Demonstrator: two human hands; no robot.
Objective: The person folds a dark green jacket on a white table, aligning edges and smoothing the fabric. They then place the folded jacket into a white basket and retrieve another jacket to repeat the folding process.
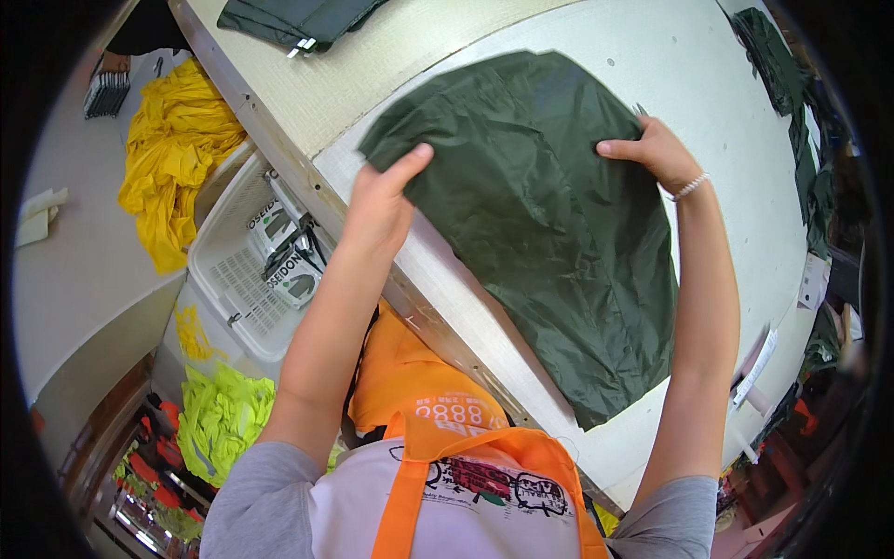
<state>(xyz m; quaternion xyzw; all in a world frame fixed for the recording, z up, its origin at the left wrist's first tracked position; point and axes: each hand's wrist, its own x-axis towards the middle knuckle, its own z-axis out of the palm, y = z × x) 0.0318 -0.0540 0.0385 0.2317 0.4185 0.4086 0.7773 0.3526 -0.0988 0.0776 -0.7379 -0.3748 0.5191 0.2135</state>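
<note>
A piece of dark green, thin, shiny fabric [549, 233] is stretched between my two hands above the pale work table [759, 233]. My left hand [380, 207] pinches its upper left edge, thumb on top and fingers hidden beneath. At the upper right edge, my right hand [669, 156] grips the cloth the same way. A small pointed tip shows just above that hand; what it belongs to I cannot make out. Creases run down the fabric, and its lower corner hangs toward the table's near edge.
Folded dark green cloth [298, 20] with small white tags lies at the table's far left. A white plastic basket [212, 270] holding packages stands left, beside yellow fabric [182, 121]. Lime-yellow cloth [219, 419] is heaped below. More dark green cloth [773, 56] lies along the right.
</note>
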